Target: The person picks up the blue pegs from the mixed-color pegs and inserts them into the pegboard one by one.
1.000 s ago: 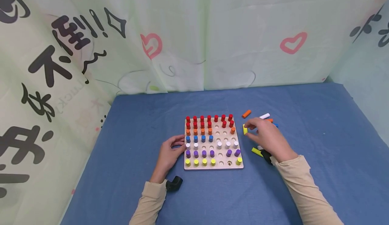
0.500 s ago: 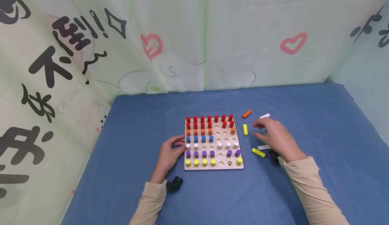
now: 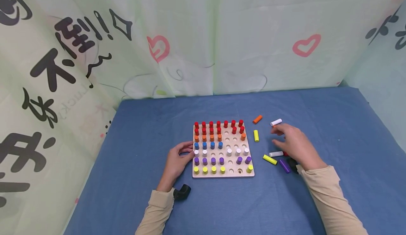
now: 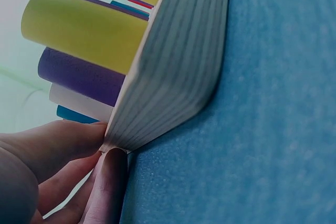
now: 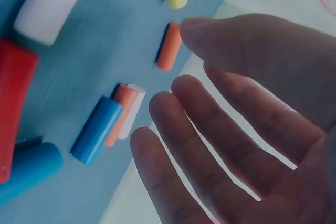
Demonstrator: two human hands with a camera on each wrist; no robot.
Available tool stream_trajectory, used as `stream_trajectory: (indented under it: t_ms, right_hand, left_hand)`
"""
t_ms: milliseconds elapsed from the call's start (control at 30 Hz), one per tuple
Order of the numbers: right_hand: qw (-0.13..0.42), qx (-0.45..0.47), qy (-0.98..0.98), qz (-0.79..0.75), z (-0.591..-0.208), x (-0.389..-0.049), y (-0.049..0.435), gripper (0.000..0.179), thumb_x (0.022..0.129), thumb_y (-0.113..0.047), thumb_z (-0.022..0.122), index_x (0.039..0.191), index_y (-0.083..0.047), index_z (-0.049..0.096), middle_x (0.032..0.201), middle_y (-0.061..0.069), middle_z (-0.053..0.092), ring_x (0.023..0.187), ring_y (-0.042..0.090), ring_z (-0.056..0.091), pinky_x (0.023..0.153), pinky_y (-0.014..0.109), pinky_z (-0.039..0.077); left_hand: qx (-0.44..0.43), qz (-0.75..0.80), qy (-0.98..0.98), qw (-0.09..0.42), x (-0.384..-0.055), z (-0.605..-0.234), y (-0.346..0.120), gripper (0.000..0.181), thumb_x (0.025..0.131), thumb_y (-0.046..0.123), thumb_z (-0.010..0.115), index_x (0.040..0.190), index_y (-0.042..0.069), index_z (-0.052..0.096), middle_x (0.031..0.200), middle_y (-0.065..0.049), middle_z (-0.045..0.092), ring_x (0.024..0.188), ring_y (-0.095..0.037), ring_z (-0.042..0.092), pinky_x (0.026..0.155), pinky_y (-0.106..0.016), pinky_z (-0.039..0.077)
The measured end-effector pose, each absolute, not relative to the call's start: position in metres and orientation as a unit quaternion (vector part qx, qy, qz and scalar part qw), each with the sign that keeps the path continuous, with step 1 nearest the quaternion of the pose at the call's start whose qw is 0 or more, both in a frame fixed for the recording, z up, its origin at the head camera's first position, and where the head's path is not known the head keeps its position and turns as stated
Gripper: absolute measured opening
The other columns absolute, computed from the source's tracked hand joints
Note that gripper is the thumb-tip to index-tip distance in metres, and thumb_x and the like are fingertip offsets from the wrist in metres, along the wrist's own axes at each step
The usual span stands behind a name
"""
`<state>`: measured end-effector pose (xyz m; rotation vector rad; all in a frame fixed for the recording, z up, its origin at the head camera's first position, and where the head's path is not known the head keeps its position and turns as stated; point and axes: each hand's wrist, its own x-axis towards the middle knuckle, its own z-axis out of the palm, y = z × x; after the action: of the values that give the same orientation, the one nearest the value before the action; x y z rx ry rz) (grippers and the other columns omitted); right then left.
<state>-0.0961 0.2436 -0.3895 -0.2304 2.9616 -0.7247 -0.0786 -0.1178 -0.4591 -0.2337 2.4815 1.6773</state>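
Observation:
A wooden pegboard [image 3: 226, 173] stands on the blue cloth, with rows of red, orange, blue, white, purple and yellow pegs upright in its holes. My left hand [image 3: 178, 159] holds its left edge; the left wrist view shows the thumb [image 4: 68, 140] and a fingertip against the board's side. Several loose pegs lie to the right. My right hand [image 3: 296, 144] hovers over them, fingers spread and holding nothing. Near it are a white peg [image 3: 275, 154], a purple peg [image 3: 284, 166] and, in the right wrist view, a blue peg [image 5: 97, 129] and a red peg [image 5: 13, 108].
Between the board and the right hand lie a yellow peg [image 3: 256, 136] and an orange peg [image 3: 257, 119]. Another yellow peg [image 3: 270, 159] lies nearer the front. A white peg [image 3: 276, 122] rests farther back. A printed curtain [image 3: 253, 51] hangs behind the table.
My right hand has moved right, away from the yellow peg beside the board, uncovering the purple and white pegs. The yellow peg now lies free of the fingers. The left hand stays put.

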Motion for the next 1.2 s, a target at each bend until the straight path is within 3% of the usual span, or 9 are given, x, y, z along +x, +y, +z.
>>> stream_trajectory:
  t_ms: [1200]
  right_hand:
    - [0.083,-0.009,0.977,-0.197,-0.406,-0.092,0.285,0.032,0.083,-0.003,0.076,0.110,0.009,0.064,0.110,0.031,0.059,0.099,0.045,0.057,0.083,0.058,0.050]
  left_hand:
    - [-0.079,0.557,0.824,0.067,-0.078,-0.458,-0.117,0.039,0.091,0.012,0.073,0.128,0.010,0.065,0.118,-0.007,0.067,0.101,-0.019,0.064,0.089,-0.034,0.057]
